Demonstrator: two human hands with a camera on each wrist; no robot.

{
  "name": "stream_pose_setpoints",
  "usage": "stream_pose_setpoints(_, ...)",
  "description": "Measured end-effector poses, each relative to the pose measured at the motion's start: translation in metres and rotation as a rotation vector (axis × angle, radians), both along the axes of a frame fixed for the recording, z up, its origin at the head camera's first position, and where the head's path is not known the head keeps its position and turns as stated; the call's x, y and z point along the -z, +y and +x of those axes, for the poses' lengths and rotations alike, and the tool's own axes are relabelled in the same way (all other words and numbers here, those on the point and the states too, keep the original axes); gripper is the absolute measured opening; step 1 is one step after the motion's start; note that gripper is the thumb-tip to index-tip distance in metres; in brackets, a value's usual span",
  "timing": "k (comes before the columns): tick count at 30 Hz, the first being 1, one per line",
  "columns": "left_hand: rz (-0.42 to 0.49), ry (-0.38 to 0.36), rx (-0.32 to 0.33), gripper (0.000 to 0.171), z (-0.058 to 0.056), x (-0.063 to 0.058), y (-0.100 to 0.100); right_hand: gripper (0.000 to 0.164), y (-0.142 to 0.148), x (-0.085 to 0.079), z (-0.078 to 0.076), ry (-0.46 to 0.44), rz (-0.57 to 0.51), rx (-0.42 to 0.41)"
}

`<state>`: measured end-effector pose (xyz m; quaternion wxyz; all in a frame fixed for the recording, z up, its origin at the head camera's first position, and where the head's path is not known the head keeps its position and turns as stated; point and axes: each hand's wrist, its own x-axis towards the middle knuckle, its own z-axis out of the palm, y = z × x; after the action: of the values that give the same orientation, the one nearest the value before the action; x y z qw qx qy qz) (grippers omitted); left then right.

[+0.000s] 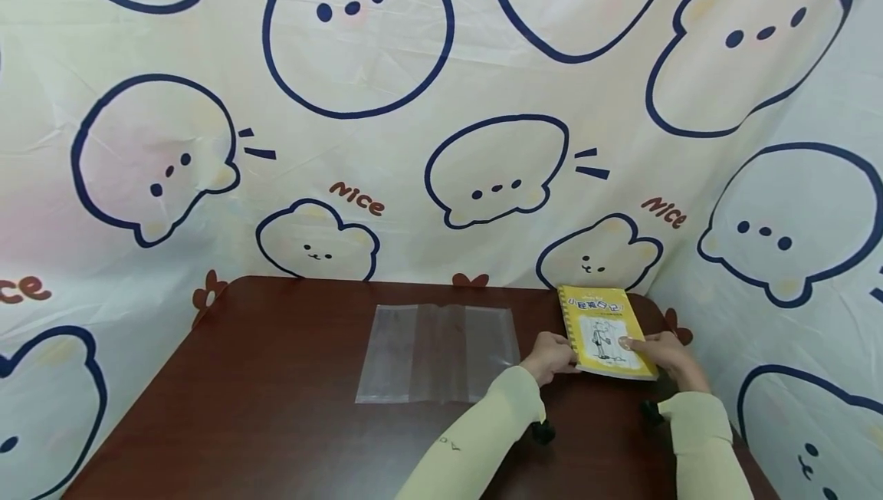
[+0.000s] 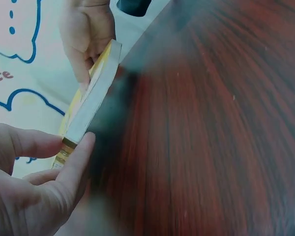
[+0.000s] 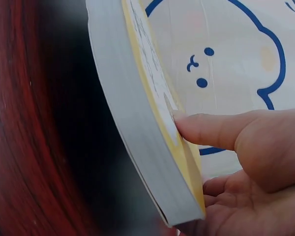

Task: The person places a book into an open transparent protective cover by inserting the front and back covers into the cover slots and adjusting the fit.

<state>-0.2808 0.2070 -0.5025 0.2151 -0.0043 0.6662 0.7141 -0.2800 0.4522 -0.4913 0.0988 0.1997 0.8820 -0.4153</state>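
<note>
One yellow book (image 1: 600, 314) is at the tabletop's (image 1: 276, 400) far right corner, held by two hands: the left hand (image 1: 549, 356) pinches its near left corner between thumb and fingers, and the right hand (image 1: 667, 356) grips its right side, thumb on the front. One clear plastic sheet (image 1: 441, 354) lies near the middle of the far edge. The book's back is hidden, its small lettering hard to read, and the tabletop's near edge is cut off.

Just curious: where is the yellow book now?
In the head view, the yellow book is near the table's far right corner, right of the plastic cover, held by the left hand and right hand.
</note>
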Motion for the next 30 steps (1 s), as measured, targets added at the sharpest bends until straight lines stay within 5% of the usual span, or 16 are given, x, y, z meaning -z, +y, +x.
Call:
stream_pose_setpoints(20, -0.099, 0.149, 0.033, 0.012, -0.017, 0.006, -0.062, 0.072, -0.042, 0.009, -0.005, 0.048, 0.012, -0.104)
stream_pose_setpoints(30, -0.126, 0.153, 0.025, 0.011, -0.026, 0.0, -0.084, 0.076, -0.062, 0.009, -0.01, 0.074, 0.007, -0.159)
